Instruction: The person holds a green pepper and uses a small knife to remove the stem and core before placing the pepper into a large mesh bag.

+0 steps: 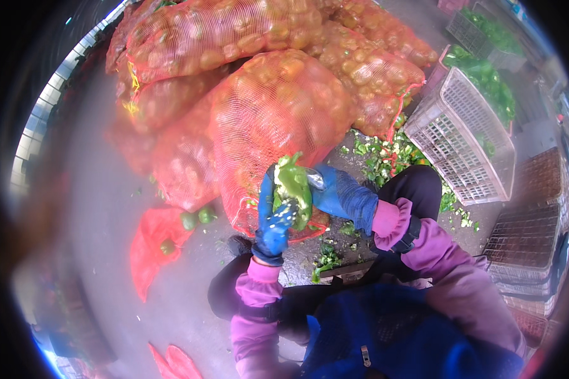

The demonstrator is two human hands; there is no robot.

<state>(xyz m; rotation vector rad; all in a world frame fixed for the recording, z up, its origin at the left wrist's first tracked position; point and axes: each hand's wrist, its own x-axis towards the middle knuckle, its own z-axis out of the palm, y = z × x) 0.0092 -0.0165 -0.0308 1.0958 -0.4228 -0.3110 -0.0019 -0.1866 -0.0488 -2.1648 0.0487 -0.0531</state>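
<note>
Both hands wear blue gloves, below pink sleeves. My left hand [274, 221] is wrapped round a split green pepper [292, 186] with pale pith and seeds showing, and white bits cling to the glove. My right hand [334, 192] is closed on a small shiny metal tool [315, 179] against the pepper's right side; its exact shape is unclear. Behind them stands a large red mesh sack [278, 107] full of peppers, its lower edge partly hidden by my hands. Loose green peppers [206, 215] lie left of it beside an empty-looking red mesh bag [152, 243].
More filled mesh sacks [221, 35] are piled behind. A pale plastic crate [455, 139] tilts at the right, beside crates of green peppers [480, 82] and stacked crates [525, 240]. Green trimmings [373, 144] litter the grey floor [107, 265]. My dark-clad knees flank my hands.
</note>
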